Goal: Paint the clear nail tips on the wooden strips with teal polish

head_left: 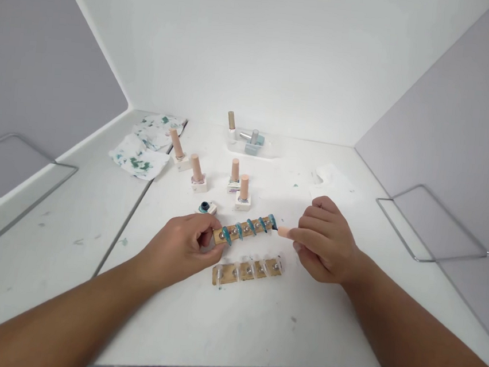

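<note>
My left hand (187,241) pinches the left end of a wooden nail stand (254,230), holding it tilted over the table. Several long false nails (239,230) in glossy teal are mounted across it. Between the fingers of my right hand (328,240) is a nail polish brush (283,232) with a peach cap handle. Its dark tip is at the rightmost nail, touching or very close. A second wooden nail stand (229,273) with several clear nails lies on the table below. An uncapped polish bottle (206,207) with a dark neck sits just behind my left hand.
Several peach-capped polish bottles (243,198) stand behind the stands. A clear plastic tray (235,145) with more bottles is at the back. Stained wipes (141,159) lie at left, a crumpled white tissue (327,174) at right. Wire racks (431,259) stick out from both side panels.
</note>
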Demonstrator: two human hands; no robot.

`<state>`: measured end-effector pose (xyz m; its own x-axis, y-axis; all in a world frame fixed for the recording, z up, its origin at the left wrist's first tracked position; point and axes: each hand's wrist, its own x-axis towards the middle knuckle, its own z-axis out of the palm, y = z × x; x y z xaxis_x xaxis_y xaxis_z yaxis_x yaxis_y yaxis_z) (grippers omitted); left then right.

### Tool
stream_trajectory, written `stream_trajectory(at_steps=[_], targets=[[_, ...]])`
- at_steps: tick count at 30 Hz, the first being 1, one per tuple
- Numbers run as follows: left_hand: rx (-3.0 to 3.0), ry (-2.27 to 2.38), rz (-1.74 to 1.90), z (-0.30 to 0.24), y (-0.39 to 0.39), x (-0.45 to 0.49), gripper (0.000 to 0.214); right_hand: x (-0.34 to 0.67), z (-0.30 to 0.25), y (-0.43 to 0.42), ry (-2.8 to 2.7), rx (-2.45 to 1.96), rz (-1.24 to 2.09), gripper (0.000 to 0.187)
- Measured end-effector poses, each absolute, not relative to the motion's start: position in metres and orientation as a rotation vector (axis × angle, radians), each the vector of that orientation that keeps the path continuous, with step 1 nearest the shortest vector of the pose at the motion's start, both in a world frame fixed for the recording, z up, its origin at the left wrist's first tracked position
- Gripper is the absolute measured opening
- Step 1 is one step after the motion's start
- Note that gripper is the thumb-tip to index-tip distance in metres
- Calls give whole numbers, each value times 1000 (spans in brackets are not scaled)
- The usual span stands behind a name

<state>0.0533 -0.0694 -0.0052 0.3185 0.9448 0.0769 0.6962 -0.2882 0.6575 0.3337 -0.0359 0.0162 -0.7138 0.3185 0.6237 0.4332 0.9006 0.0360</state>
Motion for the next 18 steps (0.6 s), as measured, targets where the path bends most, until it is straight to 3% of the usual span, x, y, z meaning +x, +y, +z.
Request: stream_trajectory(at_steps=[8,18], targets=[[2099,1437,664,-6,-70,54,14,325,16,-35,-2425,-712,-354,24],[2094,1442,659,-6,-68,54,14,331,17,-36,-2388,-497,-219,27]])
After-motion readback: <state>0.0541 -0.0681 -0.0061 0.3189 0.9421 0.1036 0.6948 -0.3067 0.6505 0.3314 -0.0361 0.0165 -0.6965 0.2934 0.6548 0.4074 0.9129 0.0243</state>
